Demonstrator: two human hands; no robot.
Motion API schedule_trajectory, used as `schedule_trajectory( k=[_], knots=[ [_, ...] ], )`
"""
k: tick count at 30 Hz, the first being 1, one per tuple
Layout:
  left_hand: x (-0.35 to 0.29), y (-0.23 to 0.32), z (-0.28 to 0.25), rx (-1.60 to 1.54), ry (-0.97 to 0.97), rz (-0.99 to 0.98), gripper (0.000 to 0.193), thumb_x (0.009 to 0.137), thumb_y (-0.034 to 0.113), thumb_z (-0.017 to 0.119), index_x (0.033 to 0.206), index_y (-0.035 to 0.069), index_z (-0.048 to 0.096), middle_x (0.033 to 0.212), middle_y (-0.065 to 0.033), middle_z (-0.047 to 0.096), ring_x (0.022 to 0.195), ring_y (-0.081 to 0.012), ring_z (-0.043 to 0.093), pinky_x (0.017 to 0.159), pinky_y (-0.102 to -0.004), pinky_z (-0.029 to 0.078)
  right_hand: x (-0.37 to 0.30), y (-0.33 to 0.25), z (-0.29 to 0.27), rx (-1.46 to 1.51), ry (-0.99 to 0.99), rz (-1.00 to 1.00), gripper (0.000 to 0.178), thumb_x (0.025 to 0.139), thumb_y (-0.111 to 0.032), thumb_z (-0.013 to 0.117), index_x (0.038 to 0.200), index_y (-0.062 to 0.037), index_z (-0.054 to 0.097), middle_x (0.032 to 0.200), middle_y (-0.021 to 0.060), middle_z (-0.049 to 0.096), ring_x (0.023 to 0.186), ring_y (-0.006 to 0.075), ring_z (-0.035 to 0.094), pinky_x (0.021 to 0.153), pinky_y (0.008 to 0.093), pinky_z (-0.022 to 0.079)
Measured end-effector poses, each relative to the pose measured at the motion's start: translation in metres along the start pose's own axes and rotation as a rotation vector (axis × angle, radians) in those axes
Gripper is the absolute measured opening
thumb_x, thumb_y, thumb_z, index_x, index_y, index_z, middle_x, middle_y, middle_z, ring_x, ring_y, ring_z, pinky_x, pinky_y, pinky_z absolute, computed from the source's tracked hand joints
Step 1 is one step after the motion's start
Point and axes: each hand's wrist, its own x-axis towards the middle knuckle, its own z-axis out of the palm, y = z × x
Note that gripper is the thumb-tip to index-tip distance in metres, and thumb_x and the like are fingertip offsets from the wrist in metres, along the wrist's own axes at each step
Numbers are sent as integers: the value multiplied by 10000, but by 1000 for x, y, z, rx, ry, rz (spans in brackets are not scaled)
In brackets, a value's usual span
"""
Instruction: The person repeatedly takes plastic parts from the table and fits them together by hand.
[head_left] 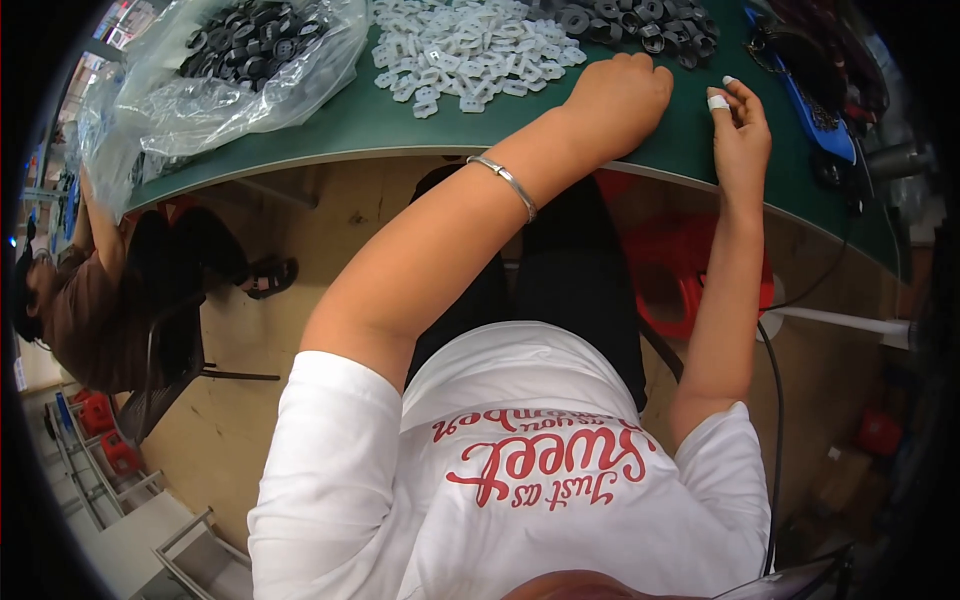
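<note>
My left hand (622, 100) is over the green table (330, 135), its fingers curled down and their tips hidden beneath. Whatever it holds, if anything, does not show. Just beyond it lies a heap of dark grey ring-shaped plastic parts (652, 28). To its left spreads a pile of small whitish translucent plastic pieces (470, 55). My right hand (742, 135) is raised at the table's near edge, thumb and fingers bent but apart, with no part visible between them. White wrapping covers its thumb tip, and another fingertip also looks white.
A clear plastic bag (130, 120) of black parts (255, 45) occupies the table's far left. At the right is a blue tray (835, 140) with dark things. Below the table are a red plastic stool (665, 275) and a cable (775, 400). Another person (95, 310) sits at left.
</note>
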Motion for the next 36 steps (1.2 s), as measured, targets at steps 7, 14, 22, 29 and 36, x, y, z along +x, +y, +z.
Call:
schedule_trajectory(
  k=[7,14,22,29,36],
  knots=[
    [-57,40,-52,-753,46,-366,396,922,347,566,722,6,570,551,-92,516,466,-172,548,451,-316,396,-7,-34,43,310,-351,-103,213,906,-129,597,1076,-10,642,934,60,675,811,111,621,701,223,480],
    [-172,62,-66,-1879,-251,-1299,415,995,420,409,975,34,562,780,-45,525,609,-103,497,443,-217,365,-16,-55,86,-420,-295,-385,249,843,-267,649,973,-57,682,864,89,679,741,213,644,693,308,494],
    [-231,43,-58,-2261,-48,-1507,393,1021,326,382,1128,-19,539,901,-103,537,668,-121,498,513,-231,417,-19,-57,76,278,-359,-161,160,856,-108,657,979,-8,642,906,58,662,799,113,619,699,244,484],
    [-236,41,-48,-2048,90,-1764,418,954,455,496,966,40,537,800,-68,557,616,-118,515,504,-223,423,-151,-84,36,522,-734,163,151,851,-11,656,988,2,593,909,13,620,841,82,590,732,222,476],
    [-235,50,-45,-1893,79,-1723,385,958,431,506,965,48,542,786,-56,576,622,-118,555,503,-230,434,-211,-51,45,119,-775,75,122,799,29,627,918,13,608,832,71,628,700,116,588,633,244,474]
  ],
)
